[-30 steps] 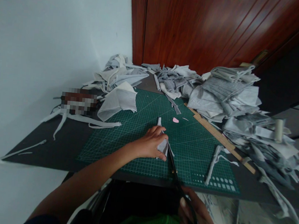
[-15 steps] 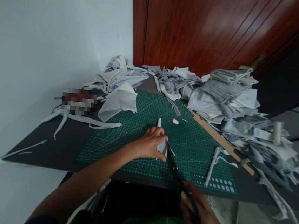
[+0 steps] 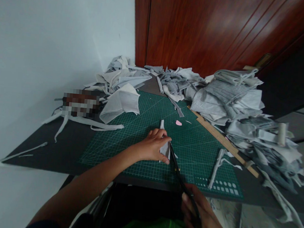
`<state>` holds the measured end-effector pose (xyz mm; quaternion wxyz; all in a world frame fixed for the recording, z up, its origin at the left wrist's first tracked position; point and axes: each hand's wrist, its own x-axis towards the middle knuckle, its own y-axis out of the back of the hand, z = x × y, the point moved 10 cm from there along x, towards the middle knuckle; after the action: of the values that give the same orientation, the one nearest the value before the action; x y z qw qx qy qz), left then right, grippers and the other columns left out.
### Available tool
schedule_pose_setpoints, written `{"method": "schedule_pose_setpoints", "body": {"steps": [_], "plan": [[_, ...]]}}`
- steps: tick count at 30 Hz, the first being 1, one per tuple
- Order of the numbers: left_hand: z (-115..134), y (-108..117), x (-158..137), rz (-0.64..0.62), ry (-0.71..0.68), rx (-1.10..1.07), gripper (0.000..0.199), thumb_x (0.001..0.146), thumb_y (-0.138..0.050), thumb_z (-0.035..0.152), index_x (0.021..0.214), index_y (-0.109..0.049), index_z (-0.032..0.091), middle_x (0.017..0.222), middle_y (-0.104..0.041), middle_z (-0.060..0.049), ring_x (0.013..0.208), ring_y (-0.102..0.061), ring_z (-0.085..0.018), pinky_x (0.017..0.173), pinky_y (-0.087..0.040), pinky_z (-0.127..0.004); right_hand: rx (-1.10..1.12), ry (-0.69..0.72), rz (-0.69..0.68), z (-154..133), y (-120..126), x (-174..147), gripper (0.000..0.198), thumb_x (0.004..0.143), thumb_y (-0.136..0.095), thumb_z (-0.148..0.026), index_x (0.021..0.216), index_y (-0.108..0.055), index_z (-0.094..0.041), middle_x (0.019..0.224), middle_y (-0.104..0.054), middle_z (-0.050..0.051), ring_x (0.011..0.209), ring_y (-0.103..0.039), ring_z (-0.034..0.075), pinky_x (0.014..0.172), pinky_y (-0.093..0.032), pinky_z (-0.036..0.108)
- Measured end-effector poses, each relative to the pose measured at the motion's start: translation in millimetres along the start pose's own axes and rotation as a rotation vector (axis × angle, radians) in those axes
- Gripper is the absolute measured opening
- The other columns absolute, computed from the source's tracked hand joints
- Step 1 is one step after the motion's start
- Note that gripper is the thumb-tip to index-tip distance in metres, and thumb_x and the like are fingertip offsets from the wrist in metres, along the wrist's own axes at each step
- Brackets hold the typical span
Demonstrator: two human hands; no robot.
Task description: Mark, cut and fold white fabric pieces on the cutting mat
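My left hand (image 3: 155,146) is on a small light-grey piece of fabric (image 3: 165,151) at the middle of the green cutting mat (image 3: 141,170). Thumb and fingers bear on it, hiding much of its shape; a narrow end sticks out beyond the knuckles. Wrapped around the handles of long black scissors (image 3: 176,169) is my right hand (image 3: 196,209), at the mat's near edge. The blades lie along the fabric's right edge, with their tips close to my left fingers. A thin sliver of cloth shows just right of the blades.
Heaped grey and white fabric stands at the back left (image 3: 118,76) and right (image 3: 225,99). A wooden ruler (image 3: 219,138) lies slantwise along the mat's right side. Near the middle is a pink chip (image 3: 178,122). A cloth strip (image 3: 216,168) rests at right.
The scissors' handles and my right hand have shifted slightly left and up. Less of the sliver beside the blades shows. My left hand stays in place on the fabric.
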<state>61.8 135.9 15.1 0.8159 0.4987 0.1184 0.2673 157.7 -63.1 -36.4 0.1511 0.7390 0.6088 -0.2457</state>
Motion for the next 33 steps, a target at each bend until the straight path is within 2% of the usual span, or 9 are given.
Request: {"method": "schedule_pose_setpoints", "body": {"steps": [9,14,20,23,26,29,31,33], "plan": [[-0.8,0.1,-1.1,0.007,0.003,0.003,0.077,0.073,-0.078,0.064,0.136,-0.054,0.026,0.136,-0.044,-0.011,0.126,-0.039,-0.036,0.105,-0.036,-0.049,-0.023,0.046,-0.077,-0.8,-0.7,3.9,0.060,0.079,-0.072,-0.069,0.116,-0.058,-0.023,0.064,-0.048,-0.007,0.046,-0.039,0.008,0.040,-0.034,0.019],[0.1,1.0,-1.7,0.018,-0.003,0.021,0.078,0.072,-0.079,0.065,0.134,-0.055,0.024,0.135,-0.045,-0.012,0.127,-0.040,-0.036,0.105,-0.036,-0.049,-0.064,0.065,-0.097,1.1,-4.1,5.3,0.062,0.083,-0.067,-0.071,0.120,-0.053,-0.023,0.063,-0.045,-0.009,0.045,-0.038,0.007,0.039,-0.034,0.019],[6.6,5.0,-3.7,0.021,-0.050,0.105,0.075,0.076,-0.074,0.069,0.133,-0.058,0.023,0.129,-0.052,-0.011,0.121,-0.045,-0.033,0.101,-0.039,-0.046,-0.099,0.051,-0.115,-1.0,-3.8,4.9,0.063,0.084,-0.062,-0.074,0.115,-0.051,-0.021,0.061,-0.045,-0.010,0.043,-0.038,0.007,0.041,-0.034,0.020],[15.7,11.9,-6.5,0.011,-0.101,0.129,0.071,0.075,-0.075,0.069,0.127,-0.062,0.022,0.123,-0.057,-0.009,0.116,-0.049,-0.031,0.098,-0.042,-0.042,-0.131,0.021,-0.166,6.9,0.7,-1.2,0.064,0.083,-0.063,-0.075,0.117,-0.050,-0.022,0.061,-0.045,-0.010,0.042,-0.037,0.007,0.039,-0.032,0.019],[23.2,16.5,-9.0,-0.048,-0.138,0.090,0.054,0.079,-0.071,0.069,0.105,-0.070,0.022,0.105,-0.062,-0.006,0.102,-0.056,-0.027,0.088,-0.045,-0.036,-0.112,-0.046,-0.150,21.5,16.1,-11.4,0.068,0.080,-0.065,-0.076,0.119,-0.051,-0.023,0.062,-0.046,-0.009,0.044,-0.037,0.007,0.039,-0.032,0.018],[29.4,13.9,-10.1,-0.129,-0.194,0.026,0.039,0.095,-0.059,0.058,0.083,-0.068,0.022,0.086,-0.061,-0.002,0.085,-0.059,-0.019,0.079,-0.044,-0.030,-0.129,-0.055,-0.123,28.0,34.2,-19.8,0.074,0.078,-0.067,-0.077,0.126,-0.052,-0.022,0.064,-0.050,-0.007,0.049,-0.042,0.008,0.043,-0.034,0.019],[31.8,11.0,-9.7,-0.137,-0.235,0.021,0.031,0.102,-0.054,0.040,0.080,-0.065,0.021,0.081,-0.060,0.000,0.082,-0.059,-0.016,0.082,-0.043,-0.028,-0.172,-0.052,-0.160,29.7,41.4,-20.9,0.074,0.080,-0.067,-0.074,0.130,-0.053,-0.021,0.067,-0.054,-0.004,0.050,-0.045,0.009,0.045,-0.034,0.020],[31.9,9.8,-8.3,-0.092,-0.262,0.074,0.022,0.102,-0.053,0.022,0.081,-0.063,0.021,0.081,-0.060,0.000,0.086,-0.057,-0.016,0.086,-0.042,-0.028,-0.218,-0.074,-0.266,33.1,40.8,-19.8,0.073,0.081,-0.066,-0.073,0.130,-0.055,-0.020,0.069,-0.057,-0.002,0.051,-0.047,0.010,0.046,-0.035,0.021]]}}
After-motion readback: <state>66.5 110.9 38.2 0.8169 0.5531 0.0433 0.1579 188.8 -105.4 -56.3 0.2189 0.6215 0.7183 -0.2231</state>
